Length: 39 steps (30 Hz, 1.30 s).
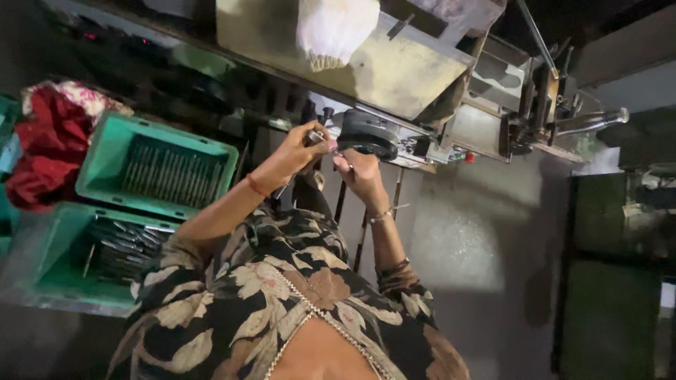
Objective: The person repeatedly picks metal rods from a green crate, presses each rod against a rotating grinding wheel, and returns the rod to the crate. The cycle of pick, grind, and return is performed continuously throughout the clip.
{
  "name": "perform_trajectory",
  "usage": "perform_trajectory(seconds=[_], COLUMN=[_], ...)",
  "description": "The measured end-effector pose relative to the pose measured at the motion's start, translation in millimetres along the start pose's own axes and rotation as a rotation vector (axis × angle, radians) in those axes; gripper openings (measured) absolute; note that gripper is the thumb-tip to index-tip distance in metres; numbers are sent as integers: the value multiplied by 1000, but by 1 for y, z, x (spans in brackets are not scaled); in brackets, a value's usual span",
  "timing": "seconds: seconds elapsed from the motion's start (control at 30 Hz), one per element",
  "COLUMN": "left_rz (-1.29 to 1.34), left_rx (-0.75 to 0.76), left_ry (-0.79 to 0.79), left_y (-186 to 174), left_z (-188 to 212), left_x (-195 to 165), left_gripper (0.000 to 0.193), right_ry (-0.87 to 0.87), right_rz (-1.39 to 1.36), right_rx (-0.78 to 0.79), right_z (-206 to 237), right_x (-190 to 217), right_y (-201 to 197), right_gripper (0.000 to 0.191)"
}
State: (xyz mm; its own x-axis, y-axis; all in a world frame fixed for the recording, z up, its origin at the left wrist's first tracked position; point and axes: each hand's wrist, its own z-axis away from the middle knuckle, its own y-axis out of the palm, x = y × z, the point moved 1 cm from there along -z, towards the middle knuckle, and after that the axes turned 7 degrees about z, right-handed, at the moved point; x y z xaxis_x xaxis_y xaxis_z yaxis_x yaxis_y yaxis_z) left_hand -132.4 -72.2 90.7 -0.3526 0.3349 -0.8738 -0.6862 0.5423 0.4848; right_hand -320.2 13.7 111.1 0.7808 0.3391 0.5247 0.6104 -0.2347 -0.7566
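Item: small metal piece, centre frame, just beside the black round housing of a bench machine. Left hand: fingers closed on the piece. Right hand: fingers curled at the housing, hold unclear. Step, prob.: fitting the piece; calls for fine alignment. Long axis approx. toward the housing; too small to confirm. Green crates at left w/ metal rods.

Small workshop or factory floor, dim and worn. A metal bench machine with a black round wheel, levers and a red button sits on a stand; green plastic crates beside it hold rows of thin metal rods. Bare grey concrete floor, red cloth bundle at the side
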Motion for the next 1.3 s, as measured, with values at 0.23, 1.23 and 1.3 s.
perform_trajectory(seconds=[0.23,1.23,1.3], left_rz=[290,256,298], left_rx=[100,-685,-744], left_ry=[-309,-56,-27], left_y=[-7,-46,-60], left_z=[-39,-595,-606], left_x=[-28,-85,-89], left_gripper=[14,55,55], right_ry=[-273,776,845], right_rz=[-527,759,858], right_rx=[619,-317,-260], right_z=[-75,-156,-143], right_x=[-21,-511,-530], right_y=[-36,-304,-303], right_gripper=[22,50,66])
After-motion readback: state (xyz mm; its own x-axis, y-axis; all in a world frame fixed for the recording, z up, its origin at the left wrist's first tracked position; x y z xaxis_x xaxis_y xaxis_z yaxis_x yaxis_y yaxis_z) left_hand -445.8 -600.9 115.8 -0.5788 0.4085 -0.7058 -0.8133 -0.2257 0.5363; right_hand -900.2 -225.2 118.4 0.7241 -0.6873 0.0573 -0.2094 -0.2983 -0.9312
